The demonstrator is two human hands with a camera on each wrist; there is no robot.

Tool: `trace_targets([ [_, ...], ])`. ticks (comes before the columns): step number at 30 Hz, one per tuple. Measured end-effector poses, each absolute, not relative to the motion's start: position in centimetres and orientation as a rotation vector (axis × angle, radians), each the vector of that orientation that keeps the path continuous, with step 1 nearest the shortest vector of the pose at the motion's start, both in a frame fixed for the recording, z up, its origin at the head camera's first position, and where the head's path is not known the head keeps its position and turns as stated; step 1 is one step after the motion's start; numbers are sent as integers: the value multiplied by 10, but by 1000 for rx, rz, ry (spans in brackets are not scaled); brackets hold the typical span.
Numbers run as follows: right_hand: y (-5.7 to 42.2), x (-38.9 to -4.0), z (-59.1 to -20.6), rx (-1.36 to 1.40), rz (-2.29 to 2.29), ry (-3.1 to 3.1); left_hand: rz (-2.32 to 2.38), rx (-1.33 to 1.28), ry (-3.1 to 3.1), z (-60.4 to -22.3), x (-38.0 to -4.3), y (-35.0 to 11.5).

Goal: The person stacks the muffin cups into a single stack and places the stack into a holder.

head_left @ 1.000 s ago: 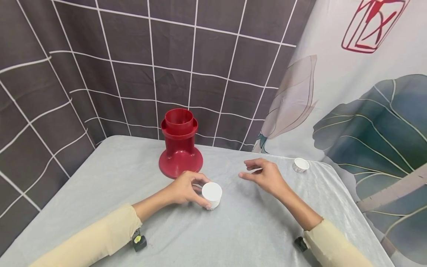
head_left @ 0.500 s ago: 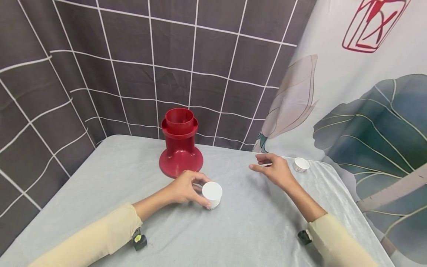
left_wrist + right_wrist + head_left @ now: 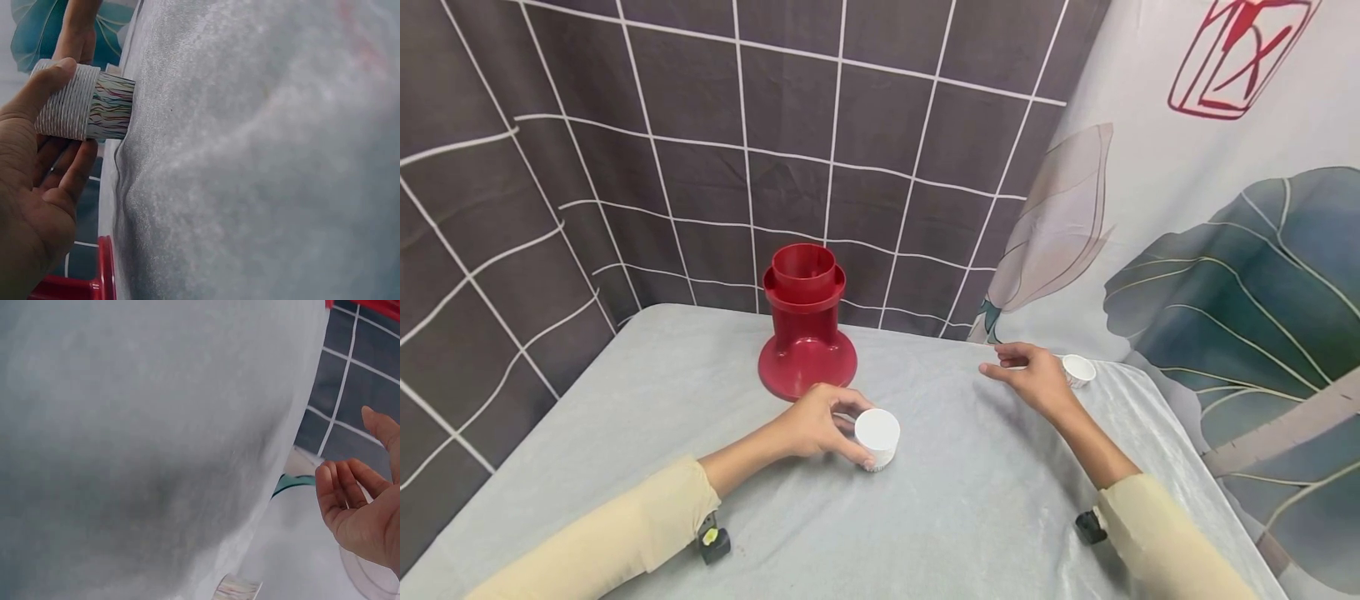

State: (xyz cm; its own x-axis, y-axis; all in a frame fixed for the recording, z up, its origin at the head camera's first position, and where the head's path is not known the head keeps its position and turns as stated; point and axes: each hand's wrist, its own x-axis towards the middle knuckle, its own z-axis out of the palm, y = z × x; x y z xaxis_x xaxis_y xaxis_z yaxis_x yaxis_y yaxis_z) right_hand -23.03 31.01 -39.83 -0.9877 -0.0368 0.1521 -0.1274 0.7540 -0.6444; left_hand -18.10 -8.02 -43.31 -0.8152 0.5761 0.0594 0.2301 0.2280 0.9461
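Observation:
My left hand (image 3: 816, 423) grips a stack of nested paper baking cups (image 3: 877, 435) standing on the cloth, thumb on the near side and fingers on the far side. In the left wrist view, white ridged rims of the stack (image 3: 65, 103) pile above a body with coloured wavy lines. Above the table at the right hovers my right hand (image 3: 1037, 382), thumb and fingers apart, holding nothing. A single paper cup (image 3: 1079, 371) stands just beyond its back, partly covered by it. At the bottom of the right wrist view, this patterned cup (image 3: 236, 589) is cut off.
Behind my left hand stands a red plastic holder (image 3: 805, 354) with a round foot and a tube-like top. A pale grey cloth (image 3: 925, 525) covers the table. Dark gridded fabric (image 3: 790, 108) hangs behind, beside a leaf-printed white curtain (image 3: 1247, 283).
My right hand has moved right and slightly back, closer to the single cup, and now overlaps its left edge. My left hand and the stack have stayed in place.

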Motion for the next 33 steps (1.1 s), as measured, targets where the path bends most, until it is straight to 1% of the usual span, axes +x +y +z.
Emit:
trace_targets([
  [16,331,-236,-399,27,1022,-2811,1626,771,2194,-435,-182,-81],
  [33,354,-242,-395,-16,923,-2776,1644,750,2185,-437,-182,-79],
])
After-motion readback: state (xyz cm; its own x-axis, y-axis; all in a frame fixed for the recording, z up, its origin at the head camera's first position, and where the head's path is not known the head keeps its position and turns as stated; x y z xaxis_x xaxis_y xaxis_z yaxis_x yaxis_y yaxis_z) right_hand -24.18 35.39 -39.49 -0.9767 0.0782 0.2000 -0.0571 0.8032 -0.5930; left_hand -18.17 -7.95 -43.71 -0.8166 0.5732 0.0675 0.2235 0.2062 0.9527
